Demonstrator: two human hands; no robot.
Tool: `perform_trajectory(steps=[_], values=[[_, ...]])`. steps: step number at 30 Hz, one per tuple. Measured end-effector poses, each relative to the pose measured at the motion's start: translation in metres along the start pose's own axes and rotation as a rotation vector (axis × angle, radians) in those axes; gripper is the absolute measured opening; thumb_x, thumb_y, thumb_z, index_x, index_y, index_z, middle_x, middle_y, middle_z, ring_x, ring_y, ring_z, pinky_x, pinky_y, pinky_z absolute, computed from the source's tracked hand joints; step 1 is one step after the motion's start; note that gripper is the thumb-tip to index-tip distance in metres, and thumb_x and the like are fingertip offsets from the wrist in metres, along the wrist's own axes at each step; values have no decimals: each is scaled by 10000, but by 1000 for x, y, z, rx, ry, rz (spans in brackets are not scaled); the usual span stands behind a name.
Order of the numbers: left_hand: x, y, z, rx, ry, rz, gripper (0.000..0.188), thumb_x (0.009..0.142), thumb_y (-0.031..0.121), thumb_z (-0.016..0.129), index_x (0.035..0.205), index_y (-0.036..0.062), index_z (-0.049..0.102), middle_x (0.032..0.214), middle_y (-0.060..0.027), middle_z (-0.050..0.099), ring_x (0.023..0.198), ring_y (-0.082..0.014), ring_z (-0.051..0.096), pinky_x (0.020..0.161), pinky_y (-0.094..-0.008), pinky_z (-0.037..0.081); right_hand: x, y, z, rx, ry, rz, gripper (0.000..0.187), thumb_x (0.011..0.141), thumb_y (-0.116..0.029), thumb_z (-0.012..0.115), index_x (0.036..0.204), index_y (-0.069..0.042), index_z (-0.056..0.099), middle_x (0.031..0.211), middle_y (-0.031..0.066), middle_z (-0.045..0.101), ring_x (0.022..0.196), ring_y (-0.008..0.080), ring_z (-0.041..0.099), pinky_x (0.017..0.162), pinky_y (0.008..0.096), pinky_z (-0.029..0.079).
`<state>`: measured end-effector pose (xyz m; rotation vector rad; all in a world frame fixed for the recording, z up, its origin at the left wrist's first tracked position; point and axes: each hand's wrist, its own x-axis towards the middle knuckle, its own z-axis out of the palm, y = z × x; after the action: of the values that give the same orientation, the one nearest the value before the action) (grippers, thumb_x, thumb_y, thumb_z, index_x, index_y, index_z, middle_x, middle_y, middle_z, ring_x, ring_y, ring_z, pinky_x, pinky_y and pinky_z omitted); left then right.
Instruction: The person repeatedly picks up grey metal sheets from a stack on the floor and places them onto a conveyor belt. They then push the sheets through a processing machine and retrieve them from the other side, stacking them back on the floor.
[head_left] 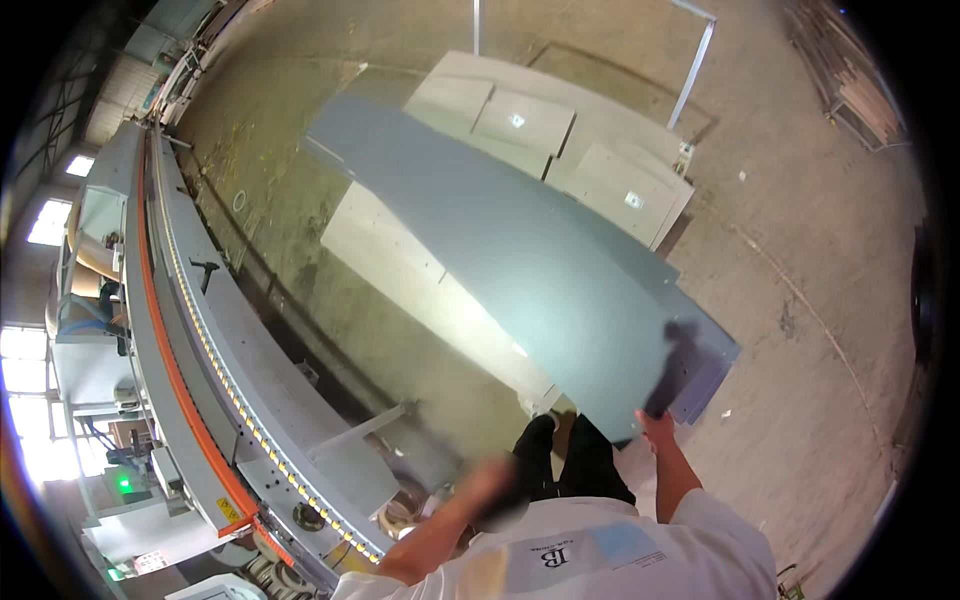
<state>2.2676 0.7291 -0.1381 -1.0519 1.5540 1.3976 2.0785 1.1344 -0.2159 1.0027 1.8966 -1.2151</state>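
A long, glossy grey-blue panel [520,270] lies slantwise in front of me, its near end close to my legs. My right hand [656,426] grips this panel's near edge at the right; a dark shape, perhaps a shadow or reflection, spreads over the surface just beyond the fingers. Beneath the panel, pale boards [385,240] show on both sides. My left hand [488,488] is off the panel, low and left of my legs. It is smeared by motion, with a dark patch beside it, so its fingers cannot be made out.
Along the left runs a long grey machine [250,370] with an orange strip and a row of yellowish rollers. Past the boards stands a metal frame [692,75]. A rack with planks [862,105] is at the far right, on the concrete floor [800,270].
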Motion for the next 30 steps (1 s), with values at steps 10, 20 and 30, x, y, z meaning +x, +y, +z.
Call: perform_trajectory(steps=[10, 20, 30], values=[[143, 134, -27, -407, -84, 209, 438, 1009, 427, 554, 1288, 90, 578, 1070, -92, 682, 914, -244, 656, 809, -401, 539, -171, 122, -221, 132, 170, 180, 563, 890, -412, 757, 1353, -137, 592, 1244, 20, 673, 1103, 246, 651, 832, 478, 504], [162, 233, -10, -1064, 167, 89, 528, 1056, 484, 460, 1360, 60, 542, 1261, -86, 609, 1123, -286, 593, 930, -475, 511, -305, 83, -237, 530, 1198, 158, 735, 951, -598, 554, 1283, 51, 648, 1303, 174, 665, 1129, 319, 654, 1023, 414, 485], [101, 180, -16, -1396, -121, 462, 774, 1022, 660, 351, 1554, 98, 358, 1612, -78, 368, 1467, -295, 350, 1214, -470, 267, -327, 15, -297, 514, 1008, -252, 654, 979, -577, 505, 1291, -21, 653, 1275, 154, 660, 1134, 272, 607, 983, 381, 438]])
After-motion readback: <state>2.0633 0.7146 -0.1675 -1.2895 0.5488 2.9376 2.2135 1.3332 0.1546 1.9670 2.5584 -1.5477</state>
